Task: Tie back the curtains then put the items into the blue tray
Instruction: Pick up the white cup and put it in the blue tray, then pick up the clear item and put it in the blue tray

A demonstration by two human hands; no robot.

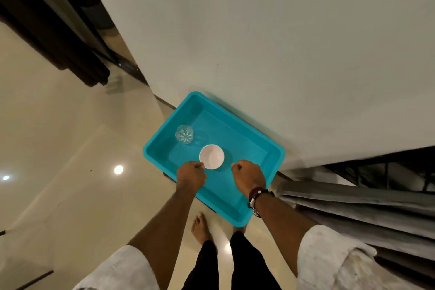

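The blue tray stands against the white wall. Inside it are a clear glass at the left and a white bowl near the middle, both upright. My left hand reaches over the tray's near rim, its curled fingers pinching the bowl's left edge. My right hand, with a beaded bracelet on the wrist, hovers over the tray just right of the bowl, curled into a fist and apart from it. A grey curtain hangs gathered at the right.
A dark curtain hangs bunched at the upper left beside a dark window frame. The glossy cream floor spreads out to the left. My bare feet stand just short of the tray. The white wall fills the top right.
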